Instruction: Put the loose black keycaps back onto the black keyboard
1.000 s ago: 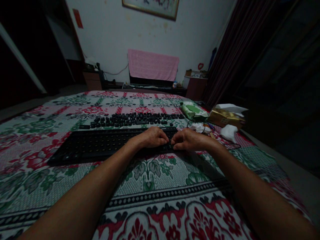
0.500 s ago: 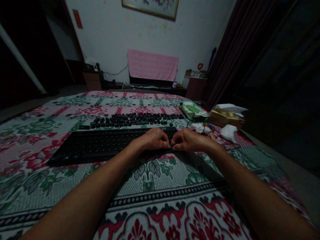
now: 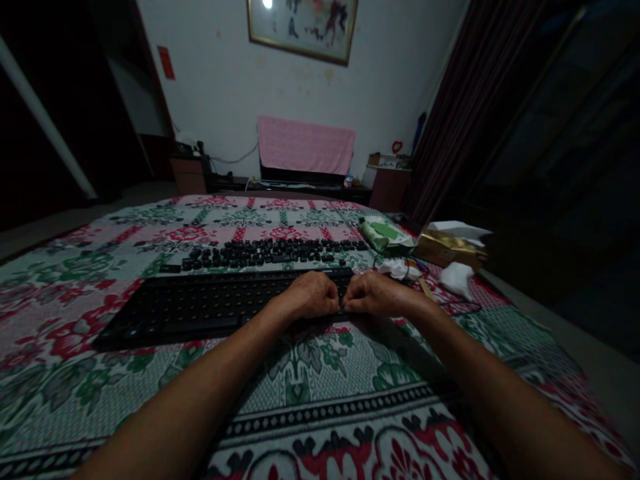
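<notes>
A black keyboard base (image 3: 200, 303) with its keycaps off lies across a floral bedspread (image 3: 310, 400). Behind it, several loose black keycaps (image 3: 270, 252) are laid out in rows. My left hand (image 3: 310, 295) and my right hand (image 3: 373, 295) rest side by side on the base's right end, near its front edge. On both hands the fingers are curled and pinched together at the spot where they meet. What they pinch is too small and dark to make out.
To the right lie a green packet (image 3: 385, 235), crumpled white tissue (image 3: 400, 269), a thin cable (image 3: 457, 307) and a gold tissue box (image 3: 447, 243). Across the room stands a low cabinet with a pink cloth (image 3: 306, 145) draped over a screen. Dark curtains hang at the right.
Both hands have drawn closer together at the keyboard's right end. The camera has tilted up a little, so everything sits lower in view.
</notes>
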Motion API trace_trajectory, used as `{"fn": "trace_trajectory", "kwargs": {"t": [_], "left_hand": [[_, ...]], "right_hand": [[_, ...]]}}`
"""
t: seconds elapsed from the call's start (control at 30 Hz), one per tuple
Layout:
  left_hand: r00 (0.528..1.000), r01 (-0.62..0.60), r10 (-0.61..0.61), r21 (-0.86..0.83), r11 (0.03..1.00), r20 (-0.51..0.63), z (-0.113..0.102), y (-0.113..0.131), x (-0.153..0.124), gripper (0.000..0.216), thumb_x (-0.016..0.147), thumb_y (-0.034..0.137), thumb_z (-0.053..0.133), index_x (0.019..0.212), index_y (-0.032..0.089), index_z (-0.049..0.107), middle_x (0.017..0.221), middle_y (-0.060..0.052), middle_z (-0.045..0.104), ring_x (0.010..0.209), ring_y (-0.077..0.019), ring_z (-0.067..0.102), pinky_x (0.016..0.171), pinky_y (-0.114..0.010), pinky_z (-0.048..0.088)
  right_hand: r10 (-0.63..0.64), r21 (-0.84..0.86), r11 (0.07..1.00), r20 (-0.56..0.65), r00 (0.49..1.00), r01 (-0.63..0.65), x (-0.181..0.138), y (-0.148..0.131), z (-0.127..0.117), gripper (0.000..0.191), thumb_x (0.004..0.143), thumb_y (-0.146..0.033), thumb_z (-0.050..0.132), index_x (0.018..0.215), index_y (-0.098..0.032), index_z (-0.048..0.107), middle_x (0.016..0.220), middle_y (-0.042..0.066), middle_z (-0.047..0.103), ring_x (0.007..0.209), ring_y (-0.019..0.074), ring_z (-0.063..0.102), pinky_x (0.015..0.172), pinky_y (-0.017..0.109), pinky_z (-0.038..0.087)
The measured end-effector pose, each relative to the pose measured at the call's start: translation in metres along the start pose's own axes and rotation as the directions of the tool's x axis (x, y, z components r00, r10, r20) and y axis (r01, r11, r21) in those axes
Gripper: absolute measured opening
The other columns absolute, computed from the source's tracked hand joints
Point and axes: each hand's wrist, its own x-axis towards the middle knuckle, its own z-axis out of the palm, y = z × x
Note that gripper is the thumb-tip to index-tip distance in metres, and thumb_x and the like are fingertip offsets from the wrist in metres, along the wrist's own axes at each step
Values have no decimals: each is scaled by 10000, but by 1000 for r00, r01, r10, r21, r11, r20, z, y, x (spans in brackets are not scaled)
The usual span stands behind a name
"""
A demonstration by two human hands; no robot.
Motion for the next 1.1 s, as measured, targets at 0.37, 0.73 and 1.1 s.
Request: {"fn": "trace_trajectory", "kwargs": {"t": [0.37, 0.73, 1.1], "left_hand": [[978, 13, -11, 8, 1000, -208, -7, -19, -3, 251, 701, 296, 427, 808, 201, 633, 720, 0, 627, 659, -118, 540, 596, -201, 379], [937, 302, -241, 240, 923, -253, -3, -26, -1, 275, 707, 300, 411, 893, 272, 611, 834, -33, 631, 804, -194, 560, 676, -296, 414], [942, 301, -244, 263, 916, -230, -5, -25, -1, 266, 712, 294, 410, 879, 262, 614, 834, -35, 628, 799, -189, 558, 677, -294, 415]], "right_hand": [[85, 167, 984, -140, 986, -61, 8, 18, -14, 308, 729, -353, 430, 811, -124, 619, 627, 9, 573, 538, 87, 482, 491, 190, 365], [299, 35, 950, -379, 876, -310, 72, 83, -18, 315, 662, -248, 543, 953, -149, 612, 831, 31, 645, 700, 125, 569, 617, 193, 422], [318, 64, 945, -397, 861, -319, 72, 86, -17, 265, 633, -319, 558, 816, -151, 650, 723, 21, 638, 644, 119, 547, 593, 202, 406]]}}
